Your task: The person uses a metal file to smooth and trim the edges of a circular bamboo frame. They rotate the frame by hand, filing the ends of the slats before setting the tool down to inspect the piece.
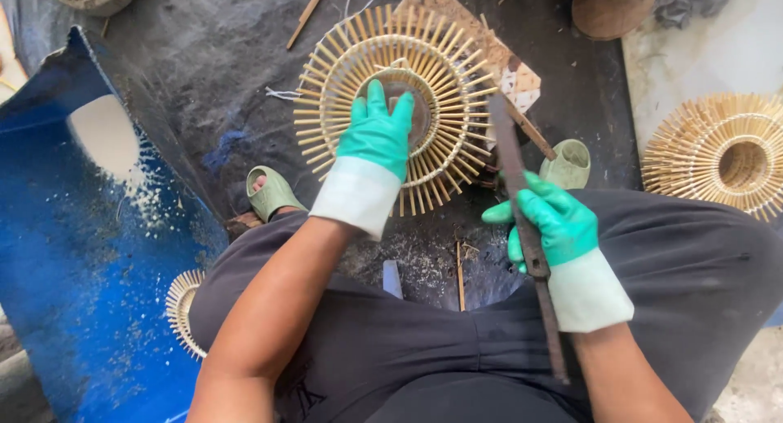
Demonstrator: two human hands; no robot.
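Left hand [377,137] in green-and-white glove lay flat, fingers spread, pressing round sunburst frame of pale bamboo sticks [397,105] down on dark ground mat [204,64], between person's sandalled feet. Right hand [555,227], gloved alike, closed around long dark flat metal blade [522,219], tip up beside frame's right edge. Second bamboo sunburst frame [722,152] lay well apart at right. Blue plastic sheet [73,252] at left.

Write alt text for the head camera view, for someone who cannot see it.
The green-gloved left hand presses on a round bamboo-stick ring lying on a dark mat, while the gloved right hand grips a long dark blade. More bamboo rings lie nearby.
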